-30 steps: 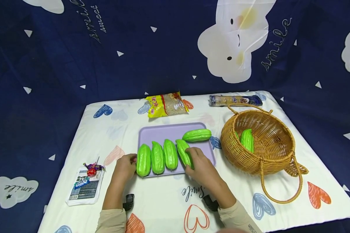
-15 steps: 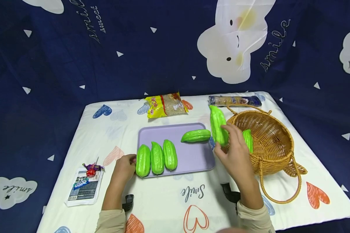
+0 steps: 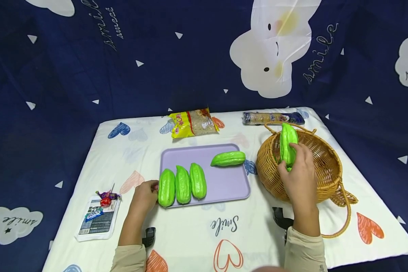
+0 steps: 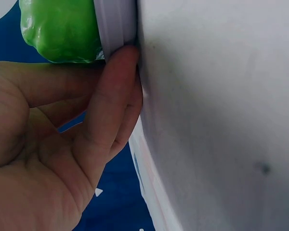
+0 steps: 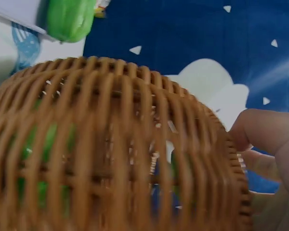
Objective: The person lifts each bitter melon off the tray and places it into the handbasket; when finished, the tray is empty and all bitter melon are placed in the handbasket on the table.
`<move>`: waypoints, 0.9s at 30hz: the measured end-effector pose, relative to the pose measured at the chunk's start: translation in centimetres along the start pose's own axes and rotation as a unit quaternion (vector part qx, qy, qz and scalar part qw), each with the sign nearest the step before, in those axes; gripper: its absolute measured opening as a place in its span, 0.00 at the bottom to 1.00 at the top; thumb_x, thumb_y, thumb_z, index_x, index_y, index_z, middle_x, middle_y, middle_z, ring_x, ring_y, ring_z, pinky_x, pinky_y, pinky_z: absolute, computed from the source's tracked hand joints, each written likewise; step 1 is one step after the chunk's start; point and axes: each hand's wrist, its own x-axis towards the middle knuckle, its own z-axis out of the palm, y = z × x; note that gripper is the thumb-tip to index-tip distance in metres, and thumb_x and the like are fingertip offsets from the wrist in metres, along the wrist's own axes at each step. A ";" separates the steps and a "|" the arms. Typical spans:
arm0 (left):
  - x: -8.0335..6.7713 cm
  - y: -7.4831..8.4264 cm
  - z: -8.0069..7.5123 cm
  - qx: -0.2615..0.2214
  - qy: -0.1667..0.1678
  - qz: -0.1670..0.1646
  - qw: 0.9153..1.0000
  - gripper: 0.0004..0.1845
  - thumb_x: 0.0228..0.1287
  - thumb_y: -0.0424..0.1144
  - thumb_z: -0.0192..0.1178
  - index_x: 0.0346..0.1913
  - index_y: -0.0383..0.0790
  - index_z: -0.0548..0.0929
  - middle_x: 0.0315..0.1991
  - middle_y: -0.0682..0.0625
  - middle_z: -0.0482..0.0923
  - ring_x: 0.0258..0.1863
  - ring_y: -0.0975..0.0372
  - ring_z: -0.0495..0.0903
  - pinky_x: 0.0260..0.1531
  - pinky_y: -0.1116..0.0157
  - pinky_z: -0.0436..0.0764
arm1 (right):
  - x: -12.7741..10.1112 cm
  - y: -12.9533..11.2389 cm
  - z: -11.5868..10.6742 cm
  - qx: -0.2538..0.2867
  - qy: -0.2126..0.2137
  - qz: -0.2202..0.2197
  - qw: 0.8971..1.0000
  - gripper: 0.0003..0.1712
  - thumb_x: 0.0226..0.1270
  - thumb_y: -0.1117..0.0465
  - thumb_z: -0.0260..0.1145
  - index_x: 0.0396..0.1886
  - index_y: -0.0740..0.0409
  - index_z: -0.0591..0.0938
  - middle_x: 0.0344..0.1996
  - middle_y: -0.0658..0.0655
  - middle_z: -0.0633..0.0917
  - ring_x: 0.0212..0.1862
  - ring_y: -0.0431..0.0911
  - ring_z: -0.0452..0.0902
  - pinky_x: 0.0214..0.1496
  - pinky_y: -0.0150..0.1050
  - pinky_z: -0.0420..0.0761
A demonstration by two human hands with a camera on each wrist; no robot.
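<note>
My right hand [image 3: 300, 175] grips a ridged light-green bitter melon [image 3: 287, 143] over the opening of the round wicker basket [image 3: 270, 181]. In the right wrist view, the basket's wall [image 5: 120, 144] hides that melon and green shows through the weave. At the lilac tray's left edge, my left hand [image 3: 146, 194] holds the rim [image 4: 116, 24], fingertips low on its outer side. Three bitter melons stand side by side along the tray's left, the nearest [image 3: 167, 187] beside my left fingers. One more melon [image 3: 228, 158] lies crosswise at the tray's [image 3: 224, 183] back right.
A yellow snack bag [image 3: 193, 123] lies behind the tray, and a long dark-blue packet [image 3: 273, 118] behind the basket. Left of my left arm, a white pack [image 3: 96, 226] carries several candies [image 3: 105, 202]. A basket handle loop [image 3: 343, 226] extends toward the front.
My right hand has lifted the fourth melon of the row from the tray and carried it rightward over the basket. My left hand has stayed at the tray's edge.
</note>
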 end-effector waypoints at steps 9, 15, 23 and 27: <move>0.0 0.2 0.0 0.004 0.000 -0.006 1.000 0.17 0.65 0.28 0.53 0.55 0.28 0.80 0.40 0.40 0.83 0.39 0.51 0.78 0.42 0.53 0.77 | 0.0 0.7 0.5 -0.007 -0.018 0.016 1.000 0.30 0.61 0.63 0.61 0.65 0.60 0.71 0.65 0.65 0.68 0.55 0.68 0.71 0.50 0.65 0.71; -0.1 0.2 -0.2 0.005 -0.005 -0.005 1.000 0.17 0.65 0.28 0.53 0.55 0.28 0.80 0.40 0.40 0.83 0.39 0.51 0.78 0.41 0.53 0.77 | -0.1 0.6 0.6 -0.006 -0.007 0.008 1.000 0.29 0.61 0.64 0.62 0.64 0.60 0.72 0.64 0.66 0.69 0.58 0.65 0.68 0.53 0.62 0.69; 0.0 0.2 -0.1 0.005 -0.007 -0.003 1.000 0.17 0.64 0.28 0.53 0.55 0.27 0.80 0.42 0.38 0.83 0.40 0.50 0.78 0.43 0.51 0.77 | -1.0 -1.7 2.1 0.044 0.038 -0.107 0.993 0.23 0.55 0.70 0.63 0.54 0.65 0.78 0.59 0.66 0.74 0.59 0.63 0.67 0.55 0.59 0.69; 0.0 0.2 -0.1 0.008 -0.006 -0.004 1.000 0.17 0.64 0.28 0.53 0.55 0.28 0.80 0.42 0.38 0.83 0.41 0.50 0.78 0.43 0.51 0.77 | -2.3 -3.7 3.8 0.059 -0.014 -0.163 0.985 0.23 0.56 0.68 0.65 0.54 0.63 0.78 0.58 0.64 0.76 0.60 0.60 0.69 0.56 0.58 0.73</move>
